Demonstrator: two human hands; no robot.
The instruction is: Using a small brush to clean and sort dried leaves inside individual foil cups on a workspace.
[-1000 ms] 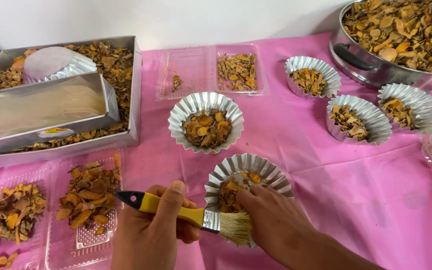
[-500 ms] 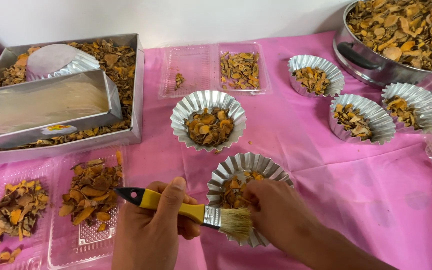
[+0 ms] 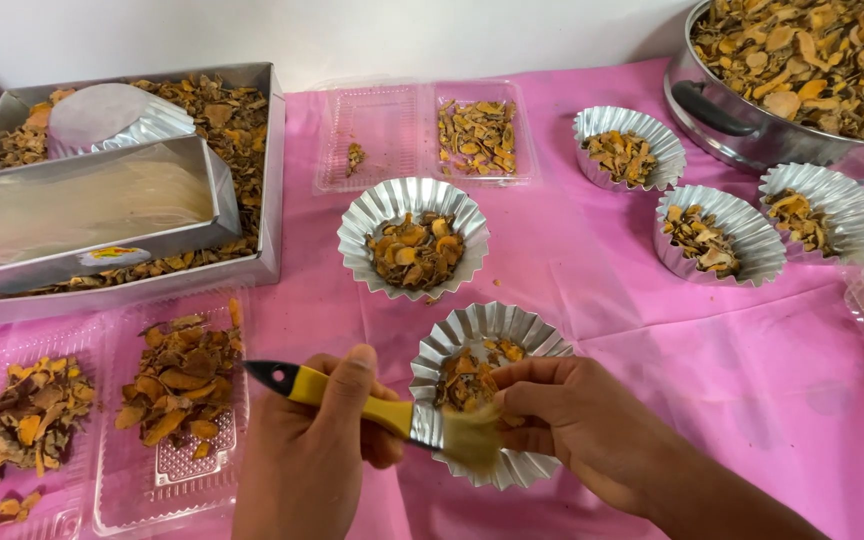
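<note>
My left hand [image 3: 304, 462] grips a paintbrush [image 3: 362, 408] by its yellow and black handle, bristles pointing right over the near fluted foil cup [image 3: 482, 335]. That cup holds dried orange-brown slices. My right hand [image 3: 577, 425] rests on the cup's near right side, fingers pinched on a small piece at the bristles. A second fluted foil cup [image 3: 413, 245] full of slices stands just behind.
Three more filled foil cups [image 3: 720, 240] and a large steel pot [image 3: 752, 125] of slices sit at the right. A metal tray [image 3: 252, 150] with a smaller tin stands at the left. Clear plastic trays [image 3: 422, 135] with slices lie behind and at the near left, all on a pink cloth [image 3: 592, 300].
The brush and both hands have stayed over the near cup, with only small shifts of the bristles and fingers. The view has moved slightly.
</note>
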